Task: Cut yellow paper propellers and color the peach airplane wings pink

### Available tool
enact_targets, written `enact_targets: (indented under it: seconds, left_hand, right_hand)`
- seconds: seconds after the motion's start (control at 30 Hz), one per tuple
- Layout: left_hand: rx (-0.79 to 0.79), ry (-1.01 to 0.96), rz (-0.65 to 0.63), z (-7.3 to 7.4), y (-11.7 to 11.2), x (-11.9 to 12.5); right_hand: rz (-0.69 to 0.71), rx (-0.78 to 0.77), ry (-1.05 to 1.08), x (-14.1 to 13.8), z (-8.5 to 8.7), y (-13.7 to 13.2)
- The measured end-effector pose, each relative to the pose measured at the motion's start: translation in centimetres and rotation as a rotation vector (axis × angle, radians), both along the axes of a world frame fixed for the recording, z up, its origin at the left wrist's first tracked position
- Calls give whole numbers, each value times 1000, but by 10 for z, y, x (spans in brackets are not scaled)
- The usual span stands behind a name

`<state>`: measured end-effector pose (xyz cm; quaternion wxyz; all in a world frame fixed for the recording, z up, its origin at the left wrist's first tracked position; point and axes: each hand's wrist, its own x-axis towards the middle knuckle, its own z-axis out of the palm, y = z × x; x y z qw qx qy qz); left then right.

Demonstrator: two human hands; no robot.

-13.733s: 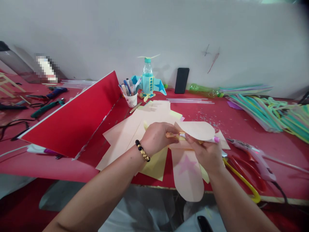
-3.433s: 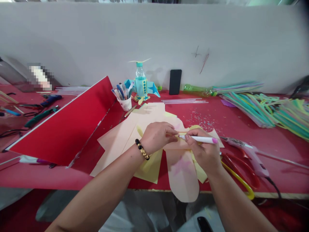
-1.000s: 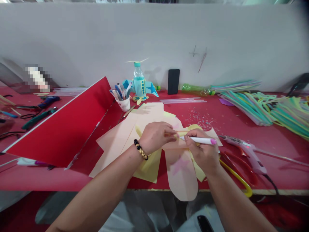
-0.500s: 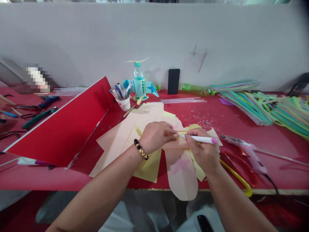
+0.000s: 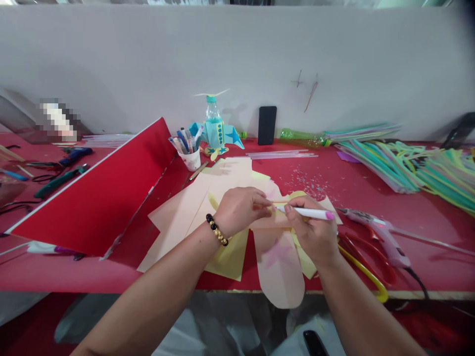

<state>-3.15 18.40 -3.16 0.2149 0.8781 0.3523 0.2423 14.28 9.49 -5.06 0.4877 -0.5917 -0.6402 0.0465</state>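
My right hand (image 5: 313,232) is closed on a white marker with a pink end (image 5: 309,213), its tip pointing left onto pale paper. My left hand (image 5: 241,208), with a black and gold bead bracelet at the wrist, pinches a small yellow paper piece (image 5: 279,203) against the sheet just left of the marker tip. Under both hands lie peach paper sheets (image 5: 185,210) and yellow paper (image 5: 232,257). A rounded peach cut-out with a faint pink star (image 5: 279,269) hangs over the red table's (image 5: 92,277) front edge.
A red board (image 5: 100,193) leans at the left. Behind stand a cup of pens (image 5: 189,151), a blue bottle rocket craft (image 5: 217,128) and a black phone (image 5: 267,124). To the right are a glue gun (image 5: 382,235), red and yellow scissors (image 5: 365,269) and piled coloured straws (image 5: 408,168).
Both hands stay almost where they were over the last second; the marker tip shifts only slightly on the paper. Earlier, the lifted rounded cut-out near the marker was laid down.
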Motion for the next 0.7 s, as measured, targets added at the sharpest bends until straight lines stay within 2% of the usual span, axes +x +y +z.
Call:
enact_targets:
  seconds: [0.47, 0.7]
  left_hand:
    - [-13, -15, 9, 1, -2, 0]
    - [-21, -68, 6, -1, -4, -1]
  right_hand:
    - [73, -21, -14, -1, 1, -2]
    - [-28, 10, 83, -2, -4, -1]
